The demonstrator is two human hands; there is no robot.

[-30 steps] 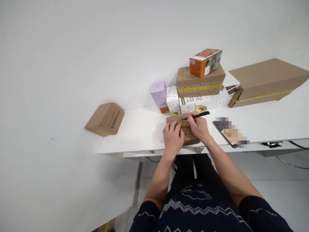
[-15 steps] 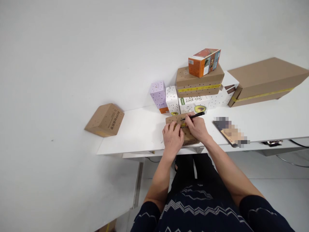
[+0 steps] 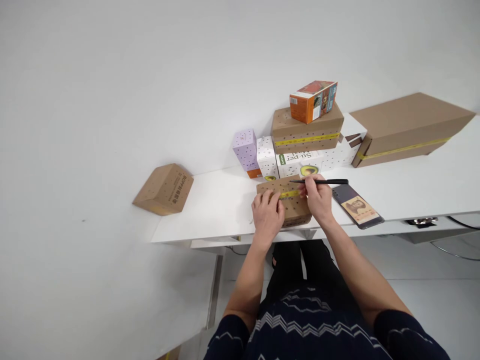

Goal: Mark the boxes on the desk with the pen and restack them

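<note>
A small brown cardboard box point(image 3: 296, 211) with dark dots and a strip of yellow tape lies near the table's front edge. My left hand point(image 3: 267, 216) covers its left part, with bent fingers on the top holding it against the table. My right hand point(image 3: 318, 200) is at the box's right side, fingers closed around a slim black pen point(image 3: 332, 182). The pen lies nearly level, its thin tip pointing left over the far part of the box top. Whether the tip touches the cardboard, I cannot tell.
Behind stand a lilac box point(image 3: 246, 150), white avocado-print boxes point(image 3: 300, 162), and a brown box point(image 3: 305, 135) bearing an orange box point(image 3: 313, 102). A long carton point(image 3: 408, 127) stands right. A phone point(image 3: 358, 206) lies beside my right hand; another carton point(image 3: 167, 189) sits far left.
My right hand has moved right, and the pen has swung from a slant to nearly level. More of the yellow tape shows. My left hand stays on the box.
</note>
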